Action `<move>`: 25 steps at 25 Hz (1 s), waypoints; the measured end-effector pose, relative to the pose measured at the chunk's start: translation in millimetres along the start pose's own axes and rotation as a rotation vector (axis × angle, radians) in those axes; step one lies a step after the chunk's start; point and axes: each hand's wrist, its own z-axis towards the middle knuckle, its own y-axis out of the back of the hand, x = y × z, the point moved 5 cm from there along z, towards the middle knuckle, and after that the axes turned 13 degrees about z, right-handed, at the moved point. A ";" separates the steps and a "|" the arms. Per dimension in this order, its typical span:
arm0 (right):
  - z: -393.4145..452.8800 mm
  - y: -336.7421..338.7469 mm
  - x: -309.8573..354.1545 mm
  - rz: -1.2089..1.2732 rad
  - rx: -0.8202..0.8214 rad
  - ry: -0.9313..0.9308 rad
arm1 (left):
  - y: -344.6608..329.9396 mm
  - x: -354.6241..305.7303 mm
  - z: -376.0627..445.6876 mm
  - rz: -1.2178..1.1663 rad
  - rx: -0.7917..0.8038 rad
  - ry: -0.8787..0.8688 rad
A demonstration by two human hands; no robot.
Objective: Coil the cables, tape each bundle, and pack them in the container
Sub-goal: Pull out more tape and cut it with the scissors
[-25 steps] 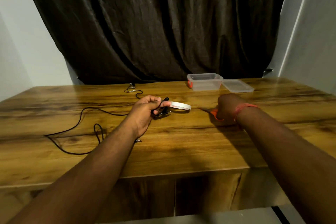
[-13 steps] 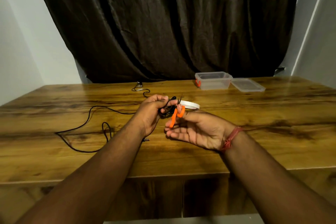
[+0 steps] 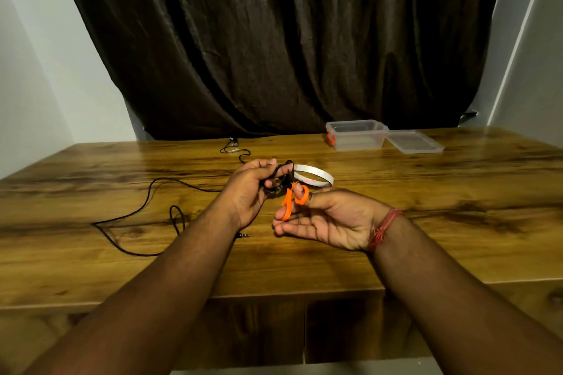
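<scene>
over the desk, the left hand fingers curl round a small black cable bundle; the right hand fingers hold orange scissors beside the white tape roll; open container well behind.

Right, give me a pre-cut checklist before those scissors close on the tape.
1. Coiled cable gripped in left hand: ok.
2. Orange scissors held in right hand: ok.
3. Blades actually on the tape strip: cannot tell, hidden at the hands.
4. Fingers out of the blade path: cannot tell.
5. Container open, lid lying beside it: ok.
6. Remaining black cable coiled: not ok, lies loose on the table.
</scene>
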 end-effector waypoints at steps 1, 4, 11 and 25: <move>-0.3 -0.2 -0.1 -0.009 0.000 -0.001 | 0.0 0.3 0.0 -0.002 0.008 0.004; -0.9 0.7 0.1 -0.004 -0.012 0.000 | -0.1 0.5 -0.2 -0.003 0.020 0.008; -0.2 2.4 0.9 0.015 -0.020 0.030 | -0.8 -1.6 -2.0 -0.025 0.034 0.000; -0.6 2.3 1.2 -0.023 -0.008 0.020 | -2.6 -1.1 -3.1 -0.020 0.076 0.029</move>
